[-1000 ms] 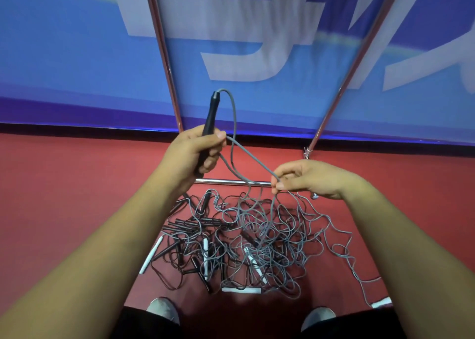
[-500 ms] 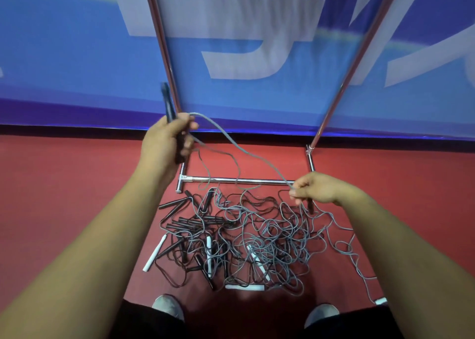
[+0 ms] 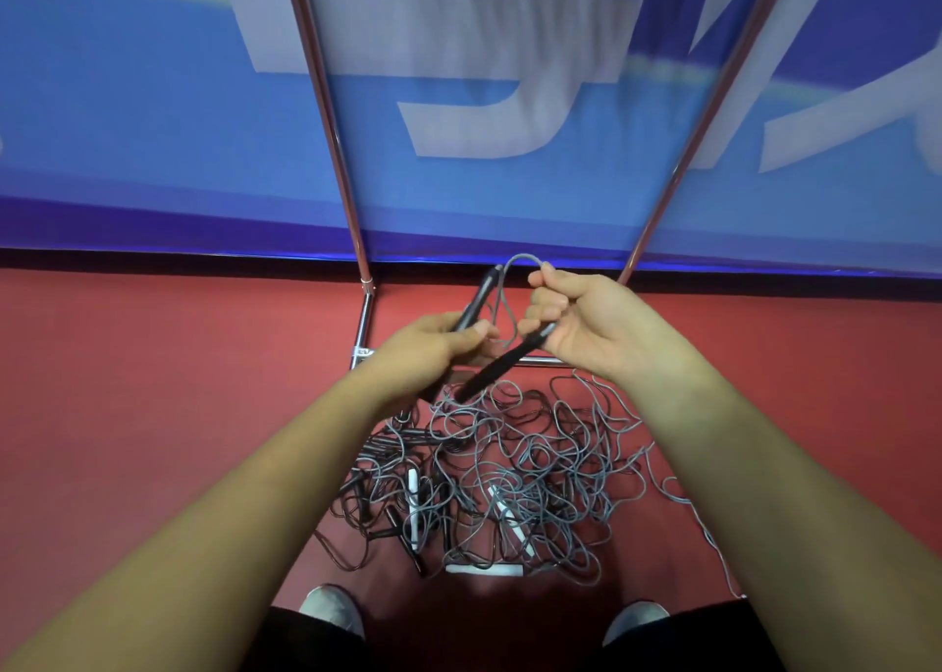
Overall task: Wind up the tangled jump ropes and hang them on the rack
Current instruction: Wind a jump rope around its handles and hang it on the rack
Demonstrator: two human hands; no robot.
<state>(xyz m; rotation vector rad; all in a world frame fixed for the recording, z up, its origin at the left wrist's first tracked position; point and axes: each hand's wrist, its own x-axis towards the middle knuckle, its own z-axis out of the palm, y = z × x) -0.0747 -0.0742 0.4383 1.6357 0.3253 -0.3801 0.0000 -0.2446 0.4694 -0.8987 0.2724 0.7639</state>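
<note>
Both hands are up over the floor (image 3: 153,391), just in front of the rack (image 3: 326,110). The left hand (image 3: 428,352) is clenched round a black handle (image 3: 479,299) whose tip points up and away. The right hand (image 3: 586,324), just beside it, grasps a second handle (image 3: 499,368) that slants down toward the near left, and its upper fingers also pinch a grey cord (image 3: 525,258) that arcs between the two handle tops. It looks like one rope with both ends found, though the strands dropping from the hands merge into the tangle and I cannot trace them. Little is done: no coil is wound, and the parts of the rack in view carry nothing. The pile (image 3: 509,467) lies below the hands, grey and dark cords knotted together, with white handles (image 3: 413,508) among them. Freeing this rope, winding it, hanging it and then working through the rest all remain.
</note>
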